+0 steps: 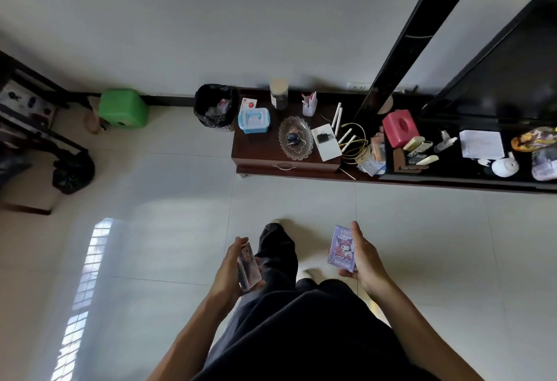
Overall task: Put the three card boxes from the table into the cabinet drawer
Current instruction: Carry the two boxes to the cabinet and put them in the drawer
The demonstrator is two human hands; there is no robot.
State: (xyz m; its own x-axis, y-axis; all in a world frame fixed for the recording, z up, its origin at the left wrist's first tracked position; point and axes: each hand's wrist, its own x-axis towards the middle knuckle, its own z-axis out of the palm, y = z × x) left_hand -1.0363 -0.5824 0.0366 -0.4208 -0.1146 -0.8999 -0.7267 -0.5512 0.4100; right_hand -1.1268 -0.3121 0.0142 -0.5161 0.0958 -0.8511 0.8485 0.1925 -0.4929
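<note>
My left hand [230, 269] grips a clear-cased card box [247, 266], held edge-on above the floor; whether it is one box or a stack I cannot tell. My right hand [366, 257] holds a purple card box [342, 249] with a cartoon figure and the word POKER on its face. Both hands hover in front of my dark trousers. Ahead stands a low dark wooden cabinet [265, 147], and its drawer [284, 166] with a metal handle is shut.
On the cabinet top sit a blue lidded case [253, 120], a glass dish [295, 138], a white router [327, 142], a red tissue box [400, 128] and a TV [512, 79]. A black bin [215, 107] and green stool [123, 108] stand to its left.
</note>
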